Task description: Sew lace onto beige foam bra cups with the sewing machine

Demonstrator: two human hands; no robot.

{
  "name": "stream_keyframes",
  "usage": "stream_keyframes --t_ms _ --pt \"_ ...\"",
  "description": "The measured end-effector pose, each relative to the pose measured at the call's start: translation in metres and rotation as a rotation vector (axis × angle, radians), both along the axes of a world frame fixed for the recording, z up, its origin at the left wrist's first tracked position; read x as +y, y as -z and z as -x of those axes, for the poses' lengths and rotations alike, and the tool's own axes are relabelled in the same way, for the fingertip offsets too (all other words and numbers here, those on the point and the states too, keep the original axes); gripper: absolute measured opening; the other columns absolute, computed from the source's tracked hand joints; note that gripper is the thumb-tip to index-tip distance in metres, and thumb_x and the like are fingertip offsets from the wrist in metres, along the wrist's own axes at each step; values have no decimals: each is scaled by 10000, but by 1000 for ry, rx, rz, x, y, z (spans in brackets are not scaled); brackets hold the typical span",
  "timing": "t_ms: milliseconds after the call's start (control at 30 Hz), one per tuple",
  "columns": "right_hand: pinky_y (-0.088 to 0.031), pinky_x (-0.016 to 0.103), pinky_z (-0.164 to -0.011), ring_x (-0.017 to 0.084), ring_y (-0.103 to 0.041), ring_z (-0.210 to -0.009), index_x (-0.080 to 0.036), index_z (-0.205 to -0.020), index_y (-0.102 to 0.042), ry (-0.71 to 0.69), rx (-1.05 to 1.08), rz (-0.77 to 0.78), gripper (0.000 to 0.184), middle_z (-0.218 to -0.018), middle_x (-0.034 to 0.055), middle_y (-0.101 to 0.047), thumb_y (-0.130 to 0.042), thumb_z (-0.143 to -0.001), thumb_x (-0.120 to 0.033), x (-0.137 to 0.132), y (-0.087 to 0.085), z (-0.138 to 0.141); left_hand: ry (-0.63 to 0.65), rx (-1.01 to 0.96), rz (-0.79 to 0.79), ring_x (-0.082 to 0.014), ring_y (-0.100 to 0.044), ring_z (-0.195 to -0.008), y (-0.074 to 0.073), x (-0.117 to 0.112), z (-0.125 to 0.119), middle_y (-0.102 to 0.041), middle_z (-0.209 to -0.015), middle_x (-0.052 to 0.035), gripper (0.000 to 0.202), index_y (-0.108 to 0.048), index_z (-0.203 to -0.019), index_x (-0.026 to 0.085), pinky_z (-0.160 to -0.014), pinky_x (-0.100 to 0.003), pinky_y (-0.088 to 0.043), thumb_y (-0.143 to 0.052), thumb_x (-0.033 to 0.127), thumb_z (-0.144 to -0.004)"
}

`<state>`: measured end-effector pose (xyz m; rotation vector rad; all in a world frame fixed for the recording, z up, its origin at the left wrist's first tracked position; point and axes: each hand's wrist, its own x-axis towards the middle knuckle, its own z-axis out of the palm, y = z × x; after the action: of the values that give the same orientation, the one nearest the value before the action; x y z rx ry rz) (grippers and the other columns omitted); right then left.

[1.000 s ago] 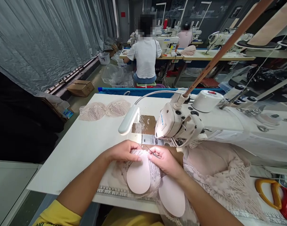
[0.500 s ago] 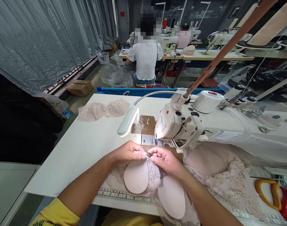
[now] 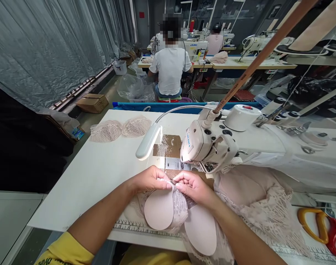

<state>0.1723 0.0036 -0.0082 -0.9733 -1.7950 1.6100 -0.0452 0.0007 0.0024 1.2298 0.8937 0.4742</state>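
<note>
My left hand (image 3: 149,179) and my right hand (image 3: 192,186) meet just in front of the sewing machine's (image 3: 212,141) needle, both pinching the upper edge of a pale pink lace bra piece (image 3: 181,206). Its two smooth pink cups (image 3: 158,209) lie face down toward me on the white table (image 3: 101,173). The fingers of both hands are closed on the lace. The needle area behind my hands is partly hidden.
A finished lace bra (image 3: 119,129) lies at the table's far left. A white gooseneck lamp (image 3: 145,144) hangs over the work. More lace pieces (image 3: 256,198) pile at my right, beside orange and red scissors (image 3: 322,224). Other people sit at machines ahead.
My hands have drawn closer together at the lace's top edge and the left cup has slid slightly left and toward me.
</note>
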Motion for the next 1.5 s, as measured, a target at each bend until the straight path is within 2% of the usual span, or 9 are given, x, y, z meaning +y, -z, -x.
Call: stream_keyframes --t_ms 133,233,533,700,833,967,1300,1400,1500 --pt "-471 282 -673 165 -594 -747 -180 -850 -640 31 -76 -75 182 -805 36 -641 -591 -851 -355 -2 0 7 60 -9 -14 -71 -283 -550 0 0 -4 -367 -550 55 394 -605 -622 103 -513 -228 -206 -749 459 -706" --pt "-471 285 -657 172 -600 -735 -184 -850 -620 67 -128 -61 201 -802 33 -644 -553 -859 -373 -2 -8 6 58 -19 -10 -92 -378 -591 -2 2 -1 -467 -607 26 385 -658 -711 106 -554 -232 -293 -684 485 -773" --pt "-458 291 -694 244 -635 -880 -258 -982 -620 71 -791 -169 308 -961 23 -694 -615 -779 -490 -27 -44 -67 -113 -100 271 -81 -471 -561 3 18 39 -643 -856 -64 730 -673 -1048 115 -477 -203 -260 -502 751 -733" --pt "-372 266 -576 194 -584 -671 -225 -730 -522 0 -921 -304 192 -704 -1 -632 -489 -866 -357 -49 -33 -70 28 167 -70 -84 -411 -562 -8 3 31 -570 -709 14 382 -643 -802 143 -509 -223 -249 -713 498 -677" --pt "-397 274 -620 192 -576 -705 -223 -745 -481 55 -808 -440 253 -752 23 -613 -410 -924 -386 -59 -47 -61 172 426 -440 -90 -333 -527 -37 -23 16 -386 -550 57 237 -434 -573 171 -504 -250 -213 -637 231 -680" --pt "-428 281 -654 191 -602 -701 -235 -866 -493 91 -681 -383 252 -723 11 -632 -346 -961 -416 -63 -67 -50 -89 556 -726 -107 -368 -594 -55 -36 23 -414 -630 36 193 -364 -604 176 -537 -249 -230 -497 170 -744" --pt "-487 277 -626 180 -633 -675 -231 -1049 -565 -27 -480 -251 261 -763 10 -652 -464 -917 -432 -54 -83 -4 -244 535 -624 -129 -491 -693 -61 -58 92 -565 -779 22 87 -570 -809 196 -580 -229 -332 -483 201 -807" --pt "-471 267 -612 170 -603 -669 -224 -781 -587 -111 -412 -341 291 -699 8 -621 -427 -946 -403 -54 -97 31 -324 617 -677 -129 -495 -678 -72 -61 124 -558 -769 17 88 -562 -793 194 -559 -219 -352 -490 234 -826" --pt "-497 264 -664 160 -610 -722 -232 -850 -586 -70 -296 -404 226 -796 9 -653 -427 -961 -349 -44 -95 82 -480 722 -794 -146 -540 -730 -81 -47 156 -606 -875 -4 110 -541 -872 208 -558 -217 -405 -469 291 -859"
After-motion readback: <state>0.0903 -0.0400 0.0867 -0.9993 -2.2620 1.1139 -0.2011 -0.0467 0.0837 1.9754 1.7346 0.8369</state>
